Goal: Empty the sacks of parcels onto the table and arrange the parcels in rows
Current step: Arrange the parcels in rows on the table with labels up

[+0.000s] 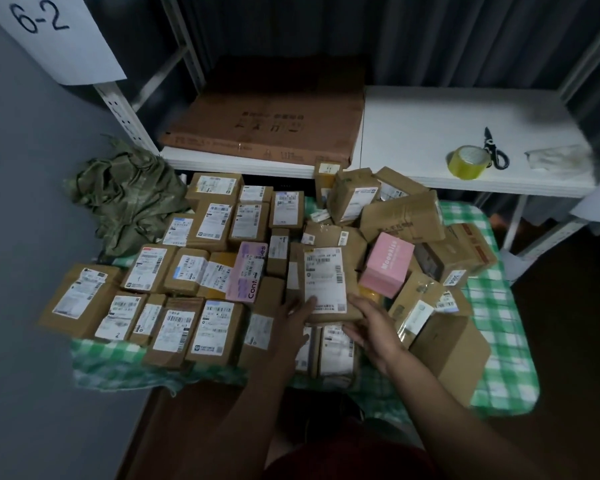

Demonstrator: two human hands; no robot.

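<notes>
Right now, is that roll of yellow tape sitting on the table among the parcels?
No, the roll of yellow tape lies on the white shelf behind the table, next to the scissors, apart from the parcels.
</notes>
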